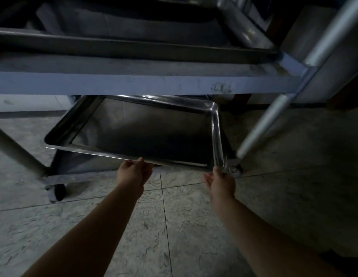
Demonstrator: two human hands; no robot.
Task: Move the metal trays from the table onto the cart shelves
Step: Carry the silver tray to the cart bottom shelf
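A shiny rectangular metal tray [215, 124] is tilted over the cart's bottom shelf [78, 162], its far end hidden under the middle shelf [134, 84]. My left hand [134, 170] grips the tray's near rim from below, thumb on top. My right hand [221, 180] holds the tray's near right corner. Another dark tray [134, 47] lies on the middle shelf above.
The cart's steel posts run at the right [272, 118] and left [16, 150]. A black caster [59, 191] sits at the near left corner, another [234, 169] by my right hand. Pale tiled floor [184, 226] spreads beneath my arms.
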